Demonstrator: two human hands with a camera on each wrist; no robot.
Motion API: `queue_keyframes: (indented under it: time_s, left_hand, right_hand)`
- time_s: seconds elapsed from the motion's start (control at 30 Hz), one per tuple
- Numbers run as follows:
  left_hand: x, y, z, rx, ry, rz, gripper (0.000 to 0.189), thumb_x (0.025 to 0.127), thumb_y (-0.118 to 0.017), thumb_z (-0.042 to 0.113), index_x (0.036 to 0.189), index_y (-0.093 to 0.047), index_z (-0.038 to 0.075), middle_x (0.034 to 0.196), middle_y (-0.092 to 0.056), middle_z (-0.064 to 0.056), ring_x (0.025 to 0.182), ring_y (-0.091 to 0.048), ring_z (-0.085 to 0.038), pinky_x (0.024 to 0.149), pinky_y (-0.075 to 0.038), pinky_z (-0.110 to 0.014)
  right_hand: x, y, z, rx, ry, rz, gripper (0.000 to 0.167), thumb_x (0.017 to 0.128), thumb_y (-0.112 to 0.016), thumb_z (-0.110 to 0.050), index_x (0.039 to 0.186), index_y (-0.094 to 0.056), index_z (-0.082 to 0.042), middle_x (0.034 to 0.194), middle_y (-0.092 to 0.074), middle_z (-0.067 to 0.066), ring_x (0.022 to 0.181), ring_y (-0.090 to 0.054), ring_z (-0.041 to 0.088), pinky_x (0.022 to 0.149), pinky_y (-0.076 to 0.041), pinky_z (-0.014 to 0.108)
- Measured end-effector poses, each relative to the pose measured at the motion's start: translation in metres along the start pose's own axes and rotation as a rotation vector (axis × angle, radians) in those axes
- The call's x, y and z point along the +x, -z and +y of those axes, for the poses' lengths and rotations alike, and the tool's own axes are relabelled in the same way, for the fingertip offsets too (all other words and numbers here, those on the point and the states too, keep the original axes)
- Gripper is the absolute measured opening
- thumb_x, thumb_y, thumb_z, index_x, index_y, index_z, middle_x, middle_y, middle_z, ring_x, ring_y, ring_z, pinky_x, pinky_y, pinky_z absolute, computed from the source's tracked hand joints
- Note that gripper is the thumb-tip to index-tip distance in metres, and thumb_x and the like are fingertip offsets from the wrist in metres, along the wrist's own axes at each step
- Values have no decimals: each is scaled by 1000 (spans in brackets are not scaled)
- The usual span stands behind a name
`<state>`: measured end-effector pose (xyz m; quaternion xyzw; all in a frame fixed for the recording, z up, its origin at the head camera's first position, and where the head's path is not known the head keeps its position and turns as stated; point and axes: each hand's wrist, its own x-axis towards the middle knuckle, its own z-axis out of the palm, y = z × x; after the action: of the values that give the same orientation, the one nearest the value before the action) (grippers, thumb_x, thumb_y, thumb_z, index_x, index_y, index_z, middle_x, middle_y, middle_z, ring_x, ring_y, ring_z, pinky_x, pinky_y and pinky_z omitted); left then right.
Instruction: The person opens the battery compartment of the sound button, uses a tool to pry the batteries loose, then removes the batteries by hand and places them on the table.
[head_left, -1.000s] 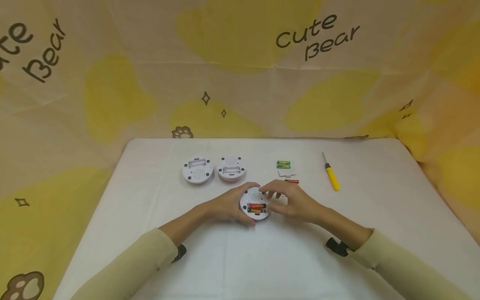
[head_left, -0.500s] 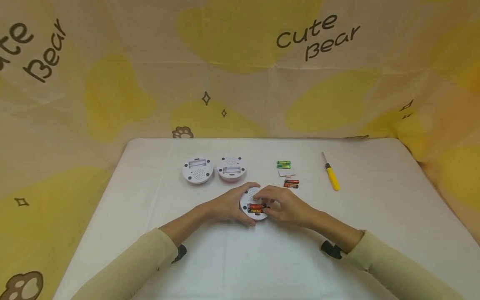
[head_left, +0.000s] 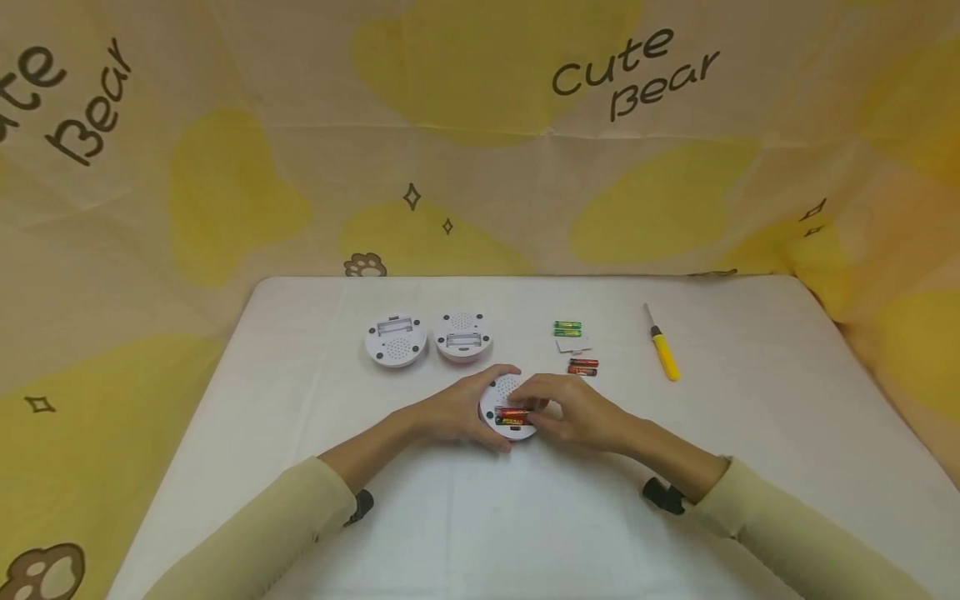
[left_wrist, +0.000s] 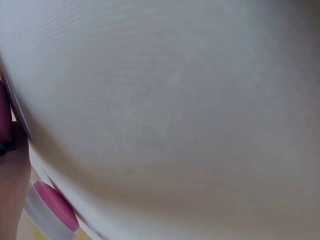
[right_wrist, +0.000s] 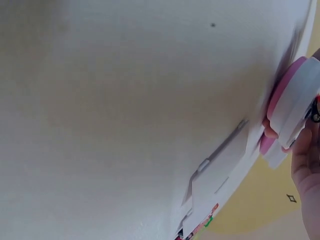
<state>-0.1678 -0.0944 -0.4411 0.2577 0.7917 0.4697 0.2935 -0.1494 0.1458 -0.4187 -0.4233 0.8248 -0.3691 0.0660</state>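
In the head view my left hand (head_left: 457, 410) grips a round white device (head_left: 507, 389) by its side, its perforated face and battery compartment turned up. Two red-and-black batteries (head_left: 512, 417) lie at the compartment. My right hand (head_left: 576, 410) bends over them, thumb and fingers pinching at the right end of a battery; the fingertips are partly hidden. The right wrist view shows the device's pink underside (right_wrist: 286, 86) and a dark battery end (right_wrist: 315, 111) near the right hand's fingers (right_wrist: 301, 152). In the left wrist view only part of the left hand (left_wrist: 14, 182) shows.
Two more round devices, one at left (head_left: 395, 342) and one beside it (head_left: 462, 337), lie with bare battery compartments up. Right of them are green batteries (head_left: 567, 329), white covers (head_left: 573, 345) and red batteries (head_left: 582, 367). A yellow-handled screwdriver (head_left: 664, 357) lies farther right on the white table (head_left: 450, 533).
My right hand has moved left and down onto the batteries in the device, uncovering the loose red batteries behind it. The left hand and the device have stayed in place.
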Motion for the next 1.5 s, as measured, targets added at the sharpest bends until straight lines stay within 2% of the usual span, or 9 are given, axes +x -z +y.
queue_keyframes:
  time_s: [0.1, 0.37, 0.7, 0.83, 1.1, 1.5]
  left_hand:
    - [1, 0, 0, -1, -8, 3, 105, 68, -93, 27, 153, -31, 22, 137, -49, 5, 118, -48, -13, 104, -36, -36]
    - [2, 0, 1, 5, -9, 8, 105, 68, -93, 25, 153, -31, 20, 134, -52, 5, 118, -49, -14, 105, -36, -36]
    - [2, -1, 1, 13, 4, 12, 105, 67, -94, 25, 152, -33, 24, 136, -50, 6, 120, -48, -13, 107, -34, -37]
    - [2, -1, 0, 16, 3, 15, 105, 67, -94, 25, 152, -33, 24, 137, -49, 6, 120, -48, -14, 108, -33, -38]
    - [0, -1, 2, 17, 14, 18, 105, 67, -94, 26, 152, -33, 25, 138, -49, 8, 121, -48, -13, 108, -33, -39]
    - [-1, -1, 3, 17, 18, 18, 105, 67, -94, 29, 153, -32, 25, 137, -50, 9, 122, -48, -12, 109, -32, -40]
  right_hand:
    - [0, 4, 2, 41, -43, 12, 32, 86, -72, 4, 117, -70, -6, 106, -71, -2, 90, -63, 9, 82, -54, 29]
    - [-5, 15, 8, 169, -137, 55, 30, 86, -72, 3, 115, -70, -4, 102, -72, 0, 93, -64, 14, 86, -54, 32]
    - [-27, 29, 24, 157, -302, 106, 27, 88, -72, 1, 115, -71, -3, 109, -70, 6, 96, -64, 16, 87, -53, 26]
    - [-38, 32, 34, 142, -350, 126, 25, 87, -74, -1, 112, -72, -4, 110, -70, 6, 95, -64, 17, 87, -53, 26]
    - [-53, 38, 45, 58, -370, 138, 23, 86, -76, -2, 109, -73, -4, 104, -71, 3, 92, -65, 16, 83, -54, 24]
    - [-61, 38, 50, 1, -346, 133, 25, 84, -75, 4, 107, -73, -5, 102, -71, 1, 88, -64, 14, 81, -54, 25]
